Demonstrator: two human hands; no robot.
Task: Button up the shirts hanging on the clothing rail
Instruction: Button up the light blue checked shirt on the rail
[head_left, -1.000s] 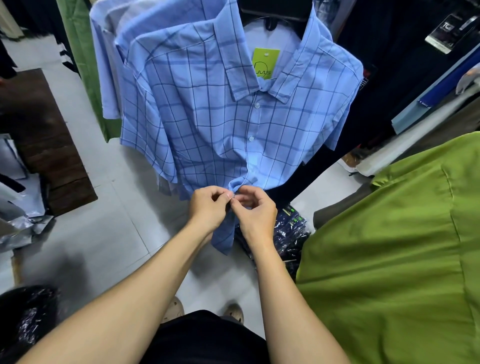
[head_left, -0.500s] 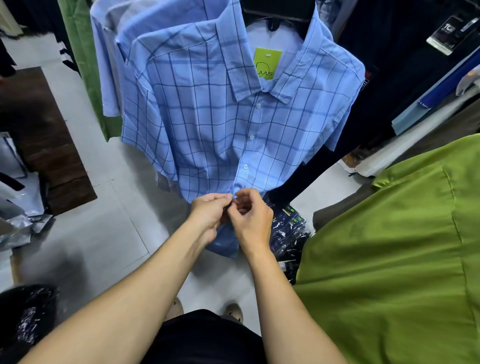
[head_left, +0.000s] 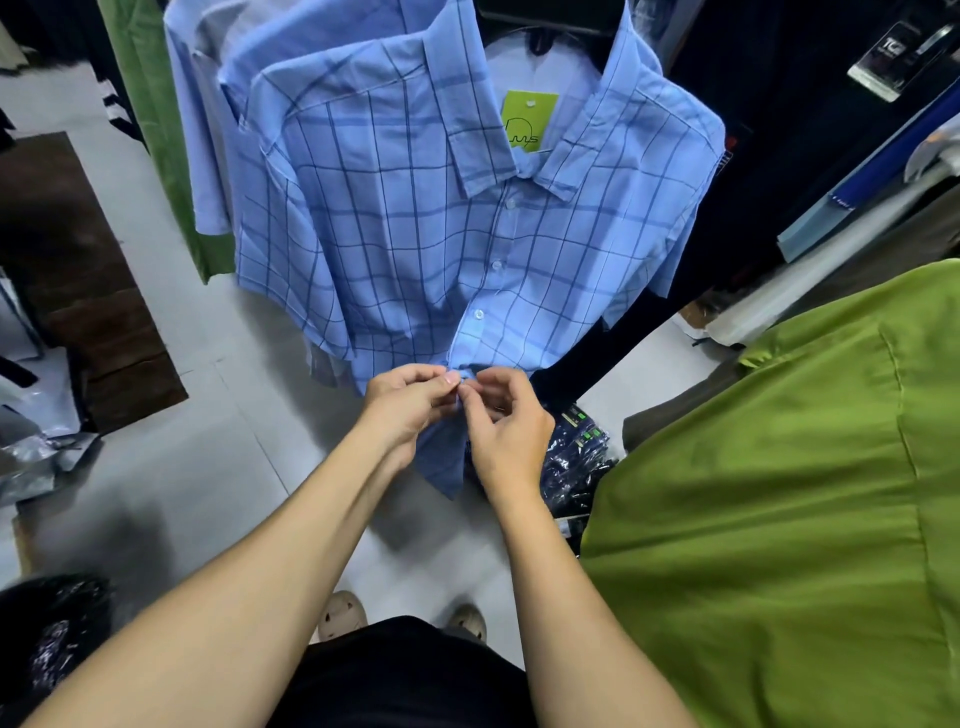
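At the far left a pale blue shirt (head_left: 208, 130) hangs half hidden, and whether it is buttoned cannot be seen. In the centre a blue checked shirt (head_left: 395, 234) hangs facing the viewer, with a lime paper tag (head_left: 527, 119) inside its open collar. Three white buttons (head_left: 496, 265) down its front are fastened.

Just below the lowest of them, the left hand (head_left: 410, 400) pinches one front edge between thumb and fingertips. The right hand (head_left: 506, 426), touching it, pinches the other edge. The button they are working on is hidden between the fingers, so it is probably not yet through its hole. Below the hands the shirt's bottom hangs loose and seemingly unfastened.

At the right a green shirt (head_left: 779, 493) fills the near view with its front out of sight. It may be waiting its turn.
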